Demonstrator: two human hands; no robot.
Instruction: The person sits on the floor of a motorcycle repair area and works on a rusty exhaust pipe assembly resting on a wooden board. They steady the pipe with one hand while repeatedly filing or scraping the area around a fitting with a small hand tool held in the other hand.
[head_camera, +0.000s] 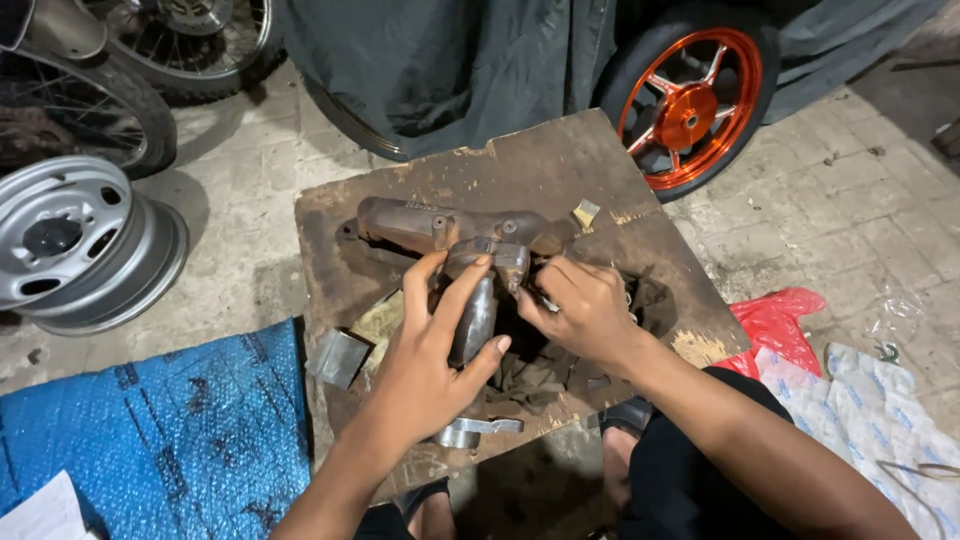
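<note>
Both hands: gripped the manifold (450, 230) on the board (640, 250)
Left hand (425, 365): fingers clenched around its pipe
Right hand (585, 310): fingers pinched at its flange
Progress: unclear

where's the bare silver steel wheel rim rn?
Head view, far left: the silver steel wheel rim lies on the paved floor, above the blue tarp, left of the wooden board.

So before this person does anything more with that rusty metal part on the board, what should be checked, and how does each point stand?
1. Left hand has a grip on the rusty part: ok, fingers wrap its lower tube.
2. Right hand is at the part's middle: ok, fingertips touch it.
3. Part rests on the wooden board: ok.
4. What the right fingers pinch: cannot tell, hidden.
5. Loose metal pieces lie apart from the hands: ok.
6. Board sits steady: cannot tell.
</note>
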